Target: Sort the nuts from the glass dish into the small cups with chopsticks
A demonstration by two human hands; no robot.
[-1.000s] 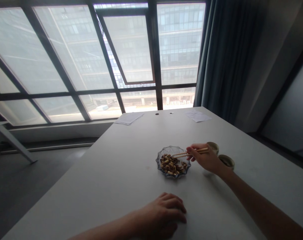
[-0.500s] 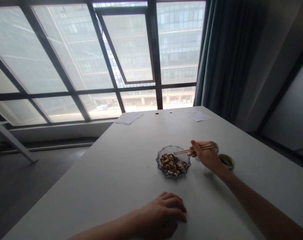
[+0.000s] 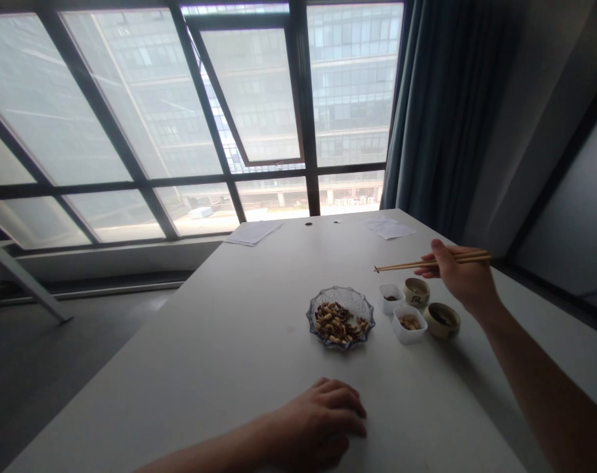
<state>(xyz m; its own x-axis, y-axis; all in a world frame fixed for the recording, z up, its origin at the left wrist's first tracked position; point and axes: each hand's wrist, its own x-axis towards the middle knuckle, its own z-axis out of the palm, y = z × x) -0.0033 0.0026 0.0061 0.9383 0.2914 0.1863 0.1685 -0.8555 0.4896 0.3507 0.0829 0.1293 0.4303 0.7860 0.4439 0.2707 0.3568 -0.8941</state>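
Note:
My right hand is closed around a pair of wooden chopsticks, raised above the table's right side. A small dark piece shows at their tips; its kind is too small to tell. Below the chopsticks are two small white containers: the farther one has a few dark bits, the nearer one light brown pieces. Left of these sits a scalloped glass bowl with a mix of brown and dark nuts or seeds. Nearer me, my left hand rests on the tabletop, fingers loosely extended, holding nothing.
Two beige ceramic cups, one farther and one nearer, stand right beside the white containers. Papers lie at the far left and far right of the white table. Windows and a dark curtain are behind.
My right hand has lifted the chopsticks out of the glass bowl and moved right and away, uncovering the white containers and ceramic cups. My left hand stays in place.

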